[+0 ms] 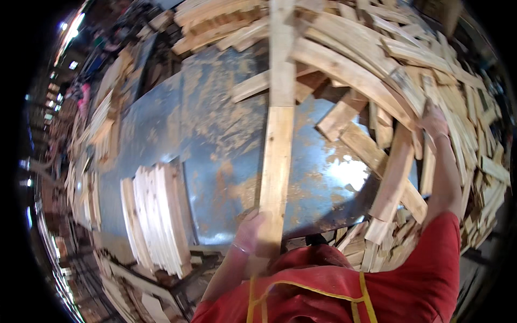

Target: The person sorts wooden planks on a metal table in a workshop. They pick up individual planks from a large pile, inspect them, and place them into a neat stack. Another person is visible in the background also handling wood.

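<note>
A long pale wooden board [278, 156] runs away from my body across the metal tabletop. My left hand [249, 230] is closed on its near end, at the left edge; some motion blur softens the fingers. To the right, my right arm is stretched out to a heap of loose boards. There my right hand [433, 121] grips the near end of another wooden board [350, 75], which slants back to the left on top of the heap. Part of the right hand's grip is hidden behind the hand itself.
Sawdust lies over the blue-grey metal tabletop [215, 177]. On its left stands a stack of boards [156, 215] set side by side. More boards [221, 21] are piled at the far edge, and crossed pieces [366, 151] lie beside my right arm.
</note>
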